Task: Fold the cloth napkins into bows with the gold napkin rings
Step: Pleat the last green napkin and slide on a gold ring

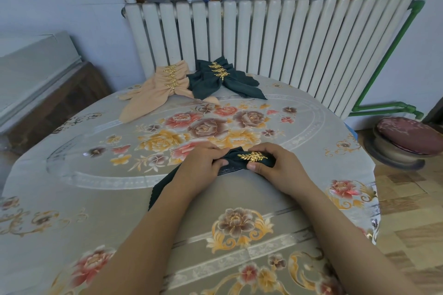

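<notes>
- The dark green napkin [233, 159] lies on the round table [72, 199], on the near side of the big flower print in the table's middle.
- A gold napkin ring [252, 156] with a leaf shape sits around the right part of this napkin, and the leaf faces up.
- The left hand [200, 165] grips the napkin just left of the ring, with the fingers curled over the cloth and the thumb pressed on its near side.
- The right hand [275, 163] holds the napkin at the ring, with fingers curled over the far side and the thumb on the near side below the leaf.
- The loose end of the napkin runs from under the left hand toward the near-left of the table.
- At the far edge of the table, a stack of green napkin bows [223, 78] with gold rings lies just beside a stack of peach napkin bows [165, 84], also with gold rings.
- Behind the table stands a white radiator [275, 31], with jars and packets on its top.
</notes>
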Motion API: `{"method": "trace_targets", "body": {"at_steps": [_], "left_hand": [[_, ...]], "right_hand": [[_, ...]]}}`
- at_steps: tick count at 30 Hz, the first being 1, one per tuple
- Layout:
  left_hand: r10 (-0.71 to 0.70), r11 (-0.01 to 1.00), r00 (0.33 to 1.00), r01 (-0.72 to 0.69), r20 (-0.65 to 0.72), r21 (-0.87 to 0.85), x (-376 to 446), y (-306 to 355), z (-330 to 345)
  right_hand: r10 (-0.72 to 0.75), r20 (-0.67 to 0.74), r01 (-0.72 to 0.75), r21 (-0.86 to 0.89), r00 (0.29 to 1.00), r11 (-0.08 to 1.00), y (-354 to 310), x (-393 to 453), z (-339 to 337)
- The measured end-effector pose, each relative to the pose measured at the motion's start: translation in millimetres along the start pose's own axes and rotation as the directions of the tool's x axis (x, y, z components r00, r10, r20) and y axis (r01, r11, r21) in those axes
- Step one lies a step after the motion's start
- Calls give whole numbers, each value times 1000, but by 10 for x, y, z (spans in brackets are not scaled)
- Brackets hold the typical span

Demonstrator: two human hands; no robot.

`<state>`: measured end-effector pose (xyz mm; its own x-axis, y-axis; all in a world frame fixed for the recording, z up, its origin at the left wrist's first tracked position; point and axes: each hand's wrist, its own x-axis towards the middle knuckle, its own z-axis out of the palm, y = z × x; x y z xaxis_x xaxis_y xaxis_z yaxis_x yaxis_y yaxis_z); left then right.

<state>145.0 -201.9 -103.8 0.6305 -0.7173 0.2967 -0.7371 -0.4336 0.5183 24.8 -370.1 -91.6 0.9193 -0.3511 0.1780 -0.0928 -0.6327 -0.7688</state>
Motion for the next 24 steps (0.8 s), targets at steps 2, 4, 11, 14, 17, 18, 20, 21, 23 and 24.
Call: {"method": "trace_targets", "body": {"at_steps": [2,4,11,14,17,18,20,21,23,24], "left_hand": [[10,999,999,-12,49,48,14,9,-13],[17,997,996,-24,91,76,15,32,-37],[-90,995,992,94,92,-38,-6,94,-106],[-62,991,989,45,132,124,-2,188,-72],[-126,977,979,94,162,193,2,252,-25],[-135,973,975,96,179,210,3,260,-3],[-128,972,963,74,237,223,-6,269,40],[-135,976,958,85,254,200,-20,278,49],[-155,985,961,133,230,107,-28,275,52],[-162,986,968,151,193,75,-14,257,65]], "right_hand": [[27,-27,-27,22,999,999,9,-4,7],[41,-42,-41,15,998,999,4,9,34],[66,-73,-64,20,995,998,-60,6,113],[94,-92,-98,-42,991,994,-49,5,112],[113,-102,-127,-136,988,983,-78,8,110],[119,-100,-136,-185,988,973,-88,1,102],[110,-97,-130,-234,989,963,-100,-4,95],[101,-95,-121,-227,990,966,-99,-6,95],[94,-92,-110,-193,991,975,-106,5,108],[98,-91,-113,-177,991,978,-113,8,112]]}}
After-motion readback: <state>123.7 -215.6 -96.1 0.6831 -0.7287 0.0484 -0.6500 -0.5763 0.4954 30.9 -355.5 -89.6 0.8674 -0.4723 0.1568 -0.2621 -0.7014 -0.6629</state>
